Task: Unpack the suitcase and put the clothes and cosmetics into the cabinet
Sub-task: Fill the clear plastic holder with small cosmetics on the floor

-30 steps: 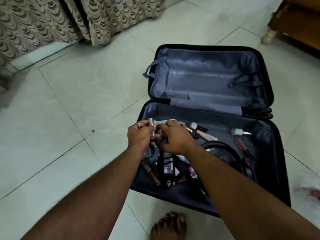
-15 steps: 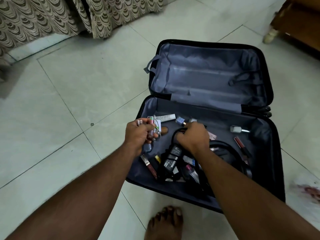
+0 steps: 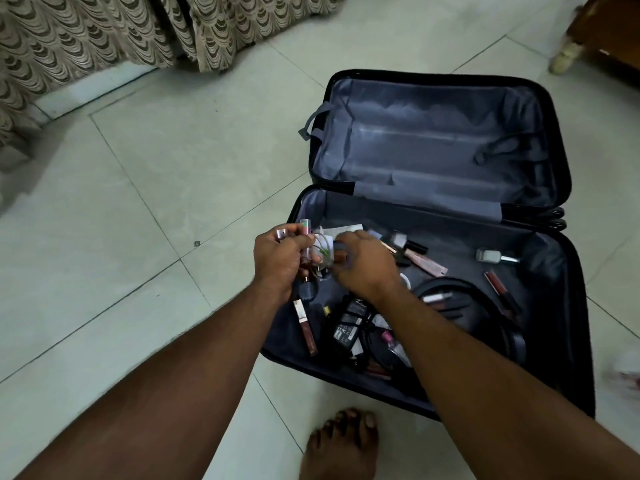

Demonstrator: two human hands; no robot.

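No clothes show in the suitcase (image 3: 433, 140) on the floor; many cosmetics remain. Left hand (image 3: 280, 261) grips a bunch of small tubes (image 3: 306, 233), right hand (image 3: 363, 261) pinches another item against it. Cabinet unseen.

Both arms reach forward and down, hands meeting. The left hand (image 3: 277, 258) is curled in a grip; the right hand (image 3: 363, 265) pinches beside it.

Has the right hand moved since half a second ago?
Yes. The right hand has moved left from the black charger in the suitcase to the cosmetics held in the left hand.
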